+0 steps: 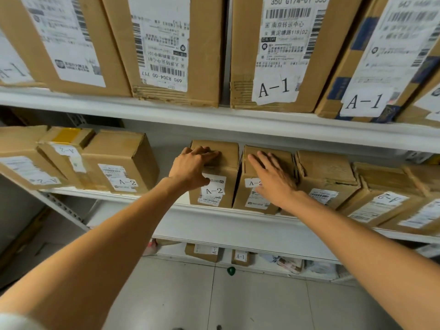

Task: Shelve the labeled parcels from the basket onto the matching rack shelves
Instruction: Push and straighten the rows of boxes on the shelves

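Shows A-2 parcel (219, 194) upright on middle shelf (214, 222), straight ahead, long axis vertical. Grips its top edge with left hand (192, 166), fingers curled; lays right hand (273, 175) flat, fingers straight, on neighbouring parcel (252, 203) touching its right side. Probably calls for left-hand push straight back.

A small green object (231, 270) lies on the grey tiled floor (262, 306).
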The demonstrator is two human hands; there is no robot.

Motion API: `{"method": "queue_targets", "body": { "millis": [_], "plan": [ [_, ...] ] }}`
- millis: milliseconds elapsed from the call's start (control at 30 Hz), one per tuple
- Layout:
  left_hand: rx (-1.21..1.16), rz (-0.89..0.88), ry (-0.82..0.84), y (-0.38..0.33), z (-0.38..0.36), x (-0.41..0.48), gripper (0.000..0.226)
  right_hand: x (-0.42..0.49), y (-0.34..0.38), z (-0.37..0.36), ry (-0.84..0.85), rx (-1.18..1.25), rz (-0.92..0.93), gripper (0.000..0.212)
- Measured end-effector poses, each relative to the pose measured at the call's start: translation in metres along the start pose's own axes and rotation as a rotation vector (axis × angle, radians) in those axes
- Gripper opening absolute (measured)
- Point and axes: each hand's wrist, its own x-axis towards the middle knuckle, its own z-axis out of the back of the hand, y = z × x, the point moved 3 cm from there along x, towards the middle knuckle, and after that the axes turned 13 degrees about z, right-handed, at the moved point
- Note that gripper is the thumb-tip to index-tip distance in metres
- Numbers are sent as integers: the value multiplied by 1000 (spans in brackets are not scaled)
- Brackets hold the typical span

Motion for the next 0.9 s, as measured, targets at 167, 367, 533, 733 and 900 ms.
{"method": "queue_targets", "body": {
  "millis": [167,367,533,733,900],
  "plan": [
    [-205,38,-8,26,15,-40,86,11,59,14,-125,-74,184,68],
    [-146,232,-91,130,36,-89,77,56,166,5,-144,-102,407,57],
    [-115,346,-138,216,56,-111,74,102,244,1,-70,-95,479,56],
    [-39,416,-90,304,74,-89,78,158,301,-9,5,-62,425,56],
    [40,310,-115,343,87,-49,75,203,319,-28,42,-31,322,84]
  ]
}}
